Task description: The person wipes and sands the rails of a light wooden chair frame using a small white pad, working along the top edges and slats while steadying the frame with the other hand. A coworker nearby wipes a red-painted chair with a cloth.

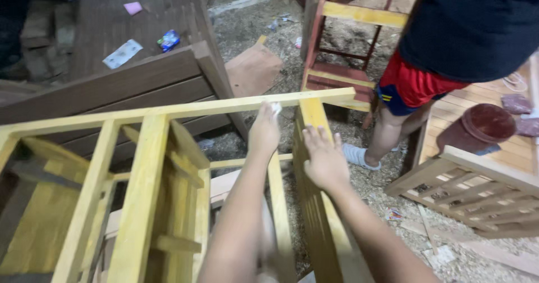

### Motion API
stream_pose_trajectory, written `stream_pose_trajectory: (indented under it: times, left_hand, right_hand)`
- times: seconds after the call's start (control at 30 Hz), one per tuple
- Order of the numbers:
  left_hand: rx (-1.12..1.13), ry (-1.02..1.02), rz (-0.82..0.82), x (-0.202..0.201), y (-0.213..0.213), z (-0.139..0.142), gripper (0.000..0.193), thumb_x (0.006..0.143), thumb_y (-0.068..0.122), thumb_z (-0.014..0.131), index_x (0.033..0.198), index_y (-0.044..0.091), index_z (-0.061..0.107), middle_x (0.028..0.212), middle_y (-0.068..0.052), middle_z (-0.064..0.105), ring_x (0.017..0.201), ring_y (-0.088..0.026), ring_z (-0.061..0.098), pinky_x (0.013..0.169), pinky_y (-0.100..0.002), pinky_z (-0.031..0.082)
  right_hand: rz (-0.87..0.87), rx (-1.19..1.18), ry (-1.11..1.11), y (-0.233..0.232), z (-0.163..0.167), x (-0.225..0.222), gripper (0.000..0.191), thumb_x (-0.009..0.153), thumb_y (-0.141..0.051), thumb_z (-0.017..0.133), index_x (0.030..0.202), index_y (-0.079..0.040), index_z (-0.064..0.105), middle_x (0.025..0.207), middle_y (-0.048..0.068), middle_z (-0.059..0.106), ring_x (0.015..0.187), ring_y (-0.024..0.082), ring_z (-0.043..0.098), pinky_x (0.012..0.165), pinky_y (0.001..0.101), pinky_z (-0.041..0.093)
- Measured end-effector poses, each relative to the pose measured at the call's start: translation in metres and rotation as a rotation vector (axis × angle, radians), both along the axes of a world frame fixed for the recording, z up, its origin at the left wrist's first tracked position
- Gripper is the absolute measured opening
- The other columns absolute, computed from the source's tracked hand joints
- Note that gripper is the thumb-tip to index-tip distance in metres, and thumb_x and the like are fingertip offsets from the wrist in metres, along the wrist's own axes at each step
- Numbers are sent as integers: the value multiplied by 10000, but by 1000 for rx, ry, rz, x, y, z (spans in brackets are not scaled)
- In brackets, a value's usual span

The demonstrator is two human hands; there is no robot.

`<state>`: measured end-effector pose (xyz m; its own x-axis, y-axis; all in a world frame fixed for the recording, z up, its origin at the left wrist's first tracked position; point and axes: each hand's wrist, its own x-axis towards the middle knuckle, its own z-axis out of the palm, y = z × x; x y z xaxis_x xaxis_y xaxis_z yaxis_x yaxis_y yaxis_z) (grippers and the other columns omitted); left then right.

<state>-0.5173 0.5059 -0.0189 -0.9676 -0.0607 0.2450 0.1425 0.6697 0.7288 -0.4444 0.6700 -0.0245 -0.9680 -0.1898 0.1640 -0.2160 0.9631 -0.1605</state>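
My left hand [264, 130] pressed a small white wad of cloth [275, 108] against the top rail of the yellow wooden frame [140, 165], fingers closed narrowly round the cloth, right where the rail met an upright post. My right hand [324, 160] lay flat on the slanted side piece [312, 120] just beside it, fingers spread and holding nothing, only steadying the wood. The frame stood in front of me over a floor [370, 199] littered with sawdust and scraps. By the look of it, the frame was already joined and coloured an even yellow, so what remained seemed to be wiping or finishing; I judged the corner under the cloth to be the part in hand, and how much of the other rails had been gone over I could not tell. Behind stood a dark brown panel [140, 86], and to my right another person [449, 41] stood near a red-and-yellow frame [348, 47] and a pale lattice piece [471, 193].
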Motion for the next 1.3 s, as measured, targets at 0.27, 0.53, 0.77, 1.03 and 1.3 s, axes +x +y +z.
stream_pose_trajectory:
  times: [0.27, 0.53, 0.77, 1.03, 1.3]
  left_hand:
    - [1252, -492, 14, 218, 7, 10, 579, 1064, 349, 410, 1516, -8, 472, 1516, -189, 533, 1463, -266, 492, 1187, -338, 337]
    - [118, -150, 49, 79, -10, 5, 498, 1095, 399, 409, 1498, 118, 491, 1392, -233, 607, 1270, -426, 587, 1071, -471, 460]
    - [298, -273, -45, 214, -6, -11, 600, 1047, 300, 393, 1609, 146, 250, 1516, -201, 493, 1366, -340, 520, 1132, -402, 397]
    - [82, -354, 35, 200, -7, -14, 550, 1072, 395, 386, 1578, 179, 375, 1405, -214, 583, 1254, -409, 584, 1094, -454, 457]
    - [-246, -113, -145, 268, 9, -12, 628, 809, -18, 540, 1434, 25, 498, 1673, -191, 226, 1214, -496, 578, 962, -496, 522]
  right_hand:
    - [-21, -78, -42, 0, -3, -9, 823, 755, -197, 619, 1537, -118, 373, 1650, 60, 309, 1539, 277, 245, 1228, 581, 182]
    - [-69, -71, -69, 0, -5, 14, 841, 778, -224, 587, 1572, -129, 324, 1671, 81, 238, 1537, 328, 196, 1192, 584, 223]
    - [-43, -190, -74, 13, 0, 79, 858, 748, -210, 627, 1547, -77, 342, 1665, 105, 254, 1544, 326, 230, 1176, 397, 336]
    - [-64, 4, -93, 4, 9, 130, 908, 736, -220, 670, 1550, -64, 300, 1658, 108, 221, 1524, 302, 219, 1192, 499, 292]
    - [-38, -157, 33, 10, 4, 189, 857, 732, -170, 613, 1543, -49, 365, 1661, 126, 289, 1533, 307, 270, 1217, 456, 345]
